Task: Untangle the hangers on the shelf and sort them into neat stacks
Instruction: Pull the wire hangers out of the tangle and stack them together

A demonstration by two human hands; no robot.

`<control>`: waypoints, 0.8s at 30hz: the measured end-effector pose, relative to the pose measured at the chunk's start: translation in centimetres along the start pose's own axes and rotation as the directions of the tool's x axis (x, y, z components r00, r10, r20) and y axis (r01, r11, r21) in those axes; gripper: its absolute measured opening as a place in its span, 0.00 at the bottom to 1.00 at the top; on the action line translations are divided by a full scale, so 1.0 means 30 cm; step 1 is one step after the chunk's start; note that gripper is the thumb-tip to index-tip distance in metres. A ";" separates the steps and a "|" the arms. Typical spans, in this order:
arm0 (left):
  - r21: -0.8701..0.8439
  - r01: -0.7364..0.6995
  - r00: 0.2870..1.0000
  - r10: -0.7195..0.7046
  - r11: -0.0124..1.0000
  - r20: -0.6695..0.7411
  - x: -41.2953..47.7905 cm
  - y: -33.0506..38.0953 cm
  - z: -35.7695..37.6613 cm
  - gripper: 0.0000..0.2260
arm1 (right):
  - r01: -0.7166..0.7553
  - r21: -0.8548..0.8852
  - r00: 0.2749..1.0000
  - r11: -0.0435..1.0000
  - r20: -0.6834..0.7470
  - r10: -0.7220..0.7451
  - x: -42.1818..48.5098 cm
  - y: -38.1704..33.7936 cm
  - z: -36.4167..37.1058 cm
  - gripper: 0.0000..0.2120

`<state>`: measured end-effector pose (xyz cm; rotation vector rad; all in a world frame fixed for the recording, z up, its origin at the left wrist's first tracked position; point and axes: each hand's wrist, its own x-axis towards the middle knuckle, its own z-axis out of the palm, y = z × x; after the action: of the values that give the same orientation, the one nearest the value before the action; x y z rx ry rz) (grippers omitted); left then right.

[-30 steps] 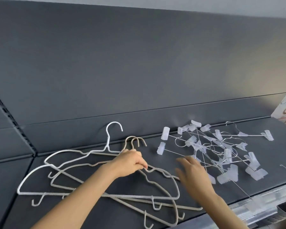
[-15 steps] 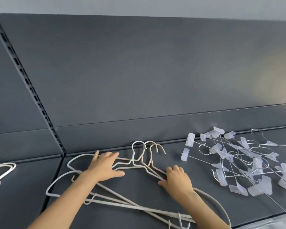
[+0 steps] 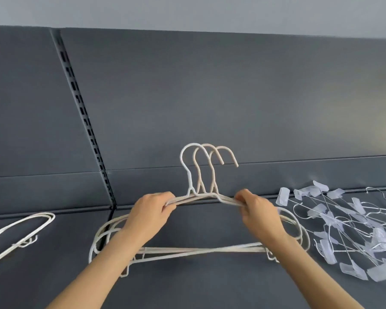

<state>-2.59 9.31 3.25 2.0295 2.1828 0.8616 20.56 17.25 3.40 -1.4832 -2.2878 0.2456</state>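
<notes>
Fingers [image 3: 168, 202] of the left hand [image 3: 152, 211] curl round the left shoulders of three coated wire hangers [image 3: 198, 250]; the right hand [image 3: 257, 211] pinches the right shoulders likewise; the bundle is held tilted up off the dark shelf [image 3: 187, 286], hooks nearly aligned; these look light, stiff and springy, likely grippy in their coating, so the shoulders near the necks seem the best hold; the clip hangers [image 3: 348, 224] lie tangled at right, thin and snag-prone; a white stack [image 3: 27, 228] lies at left.

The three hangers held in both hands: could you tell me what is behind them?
Behind the three hangers is the dark back panel. The left hand and right hand cover parts of their shoulders.
</notes>
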 end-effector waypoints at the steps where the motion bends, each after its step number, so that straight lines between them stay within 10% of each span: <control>1: -0.026 0.014 0.999 -0.015 1.000 -0.037 -0.006 0.003 -0.023 0.05 | 0.042 0.059 0.999 0.997 -0.038 -0.039 0.008 -0.012 -0.012 0.13; 10: -0.187 0.262 0.964 -0.265 0.947 0.014 -0.089 -0.053 -0.085 0.09 | 0.177 0.172 0.966 0.969 0.161 -0.205 0.018 -0.086 0.002 0.10; 16: 0.192 0.246 0.969 -0.237 0.950 -0.066 -0.093 -0.047 -0.041 0.12 | 0.250 -0.033 0.965 0.968 0.092 -0.246 0.023 -0.082 0.053 0.17; 24: 0.154 0.220 0.968 -0.196 0.963 -0.156 -0.155 -0.067 -0.214 0.07 | 0.236 0.379 0.943 0.895 0.133 -0.305 0.029 -0.150 0.024 0.14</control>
<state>-6.25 2.68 6.27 1.8084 2.5722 0.8413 16.20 16.21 4.56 -0.9792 -2.3996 0.7066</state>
